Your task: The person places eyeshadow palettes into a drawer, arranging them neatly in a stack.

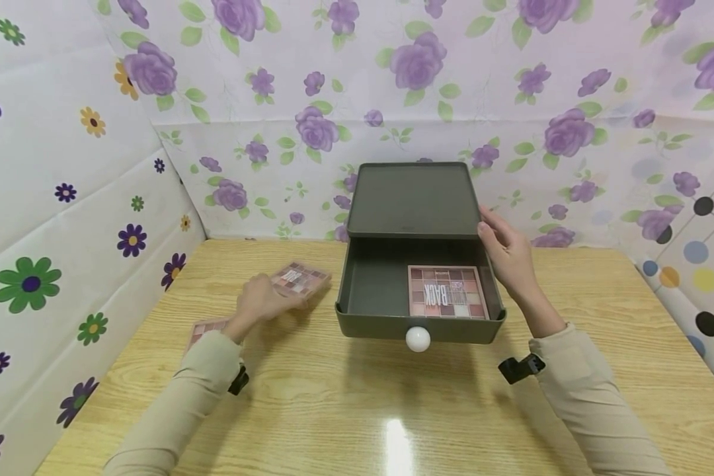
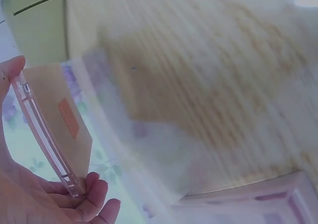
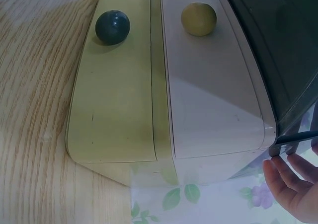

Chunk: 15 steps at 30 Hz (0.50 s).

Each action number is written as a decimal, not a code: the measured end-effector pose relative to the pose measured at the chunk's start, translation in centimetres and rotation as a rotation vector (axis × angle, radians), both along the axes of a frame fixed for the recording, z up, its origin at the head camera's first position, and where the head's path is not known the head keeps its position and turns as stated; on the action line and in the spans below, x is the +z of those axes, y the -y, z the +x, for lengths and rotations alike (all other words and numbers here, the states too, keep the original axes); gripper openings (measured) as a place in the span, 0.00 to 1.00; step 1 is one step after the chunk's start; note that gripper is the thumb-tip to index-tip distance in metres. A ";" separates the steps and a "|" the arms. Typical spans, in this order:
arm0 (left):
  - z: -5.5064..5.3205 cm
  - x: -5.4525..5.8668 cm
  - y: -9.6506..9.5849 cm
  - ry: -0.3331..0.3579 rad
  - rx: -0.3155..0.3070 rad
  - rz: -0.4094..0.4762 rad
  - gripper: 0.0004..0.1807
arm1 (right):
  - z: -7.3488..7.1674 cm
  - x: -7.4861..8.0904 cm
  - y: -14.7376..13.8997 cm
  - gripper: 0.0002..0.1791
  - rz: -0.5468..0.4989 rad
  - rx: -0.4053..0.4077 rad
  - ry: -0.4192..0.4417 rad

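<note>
My left hand (image 1: 264,301) grips an eyeshadow palette (image 1: 300,279) above the table, left of a drawer cabinet. In the left wrist view that palette (image 2: 57,114) is tilted, its plain back with an orange label visible, thumb and fingers at its opposite ends. Another palette (image 1: 201,328) lies on the table, partly hidden by my left forearm. The cabinet's dark green top drawer (image 1: 375,277) is pulled out, with one palette (image 1: 446,291) lying in its right half. My right hand (image 1: 510,258) touches the cabinet's right side near the top, fingers extended.
Below the dark drawer, the right wrist view shows a pale pink drawer (image 3: 213,95) with a yellowish knob and a yellow-green drawer (image 3: 117,100) with a dark knob, both closed. A white knob (image 1: 418,339) fronts the open drawer. Flowered sheets (image 1: 262,172) hang behind the wooden table (image 1: 309,410).
</note>
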<state>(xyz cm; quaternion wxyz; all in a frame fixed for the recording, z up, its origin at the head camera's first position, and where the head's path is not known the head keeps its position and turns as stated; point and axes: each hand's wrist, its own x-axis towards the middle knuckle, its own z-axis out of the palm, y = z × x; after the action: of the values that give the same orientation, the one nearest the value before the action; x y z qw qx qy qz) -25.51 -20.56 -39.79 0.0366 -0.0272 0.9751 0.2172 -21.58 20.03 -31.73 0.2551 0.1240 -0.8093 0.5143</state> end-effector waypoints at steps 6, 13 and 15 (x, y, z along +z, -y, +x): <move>0.4 1.3 0.0 -0.059 -0.005 0.054 0.58 | 0.0 0.0 0.0 0.21 -0.009 0.004 -0.002; 0.8 2.4 0.3 -0.093 0.002 0.080 0.61 | 0.0 0.0 0.0 0.21 -0.004 0.001 -0.001; 0.9 2.6 0.4 -0.096 -0.001 0.089 0.62 | 0.1 0.0 0.1 0.21 -0.004 0.000 0.000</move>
<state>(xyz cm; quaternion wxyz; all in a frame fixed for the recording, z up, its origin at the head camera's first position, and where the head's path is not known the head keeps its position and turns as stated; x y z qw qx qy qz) -24.63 -21.00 -37.15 -0.0092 -0.0148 0.9650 0.2617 -21.51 19.97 -31.70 0.2551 0.1235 -0.8085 0.5158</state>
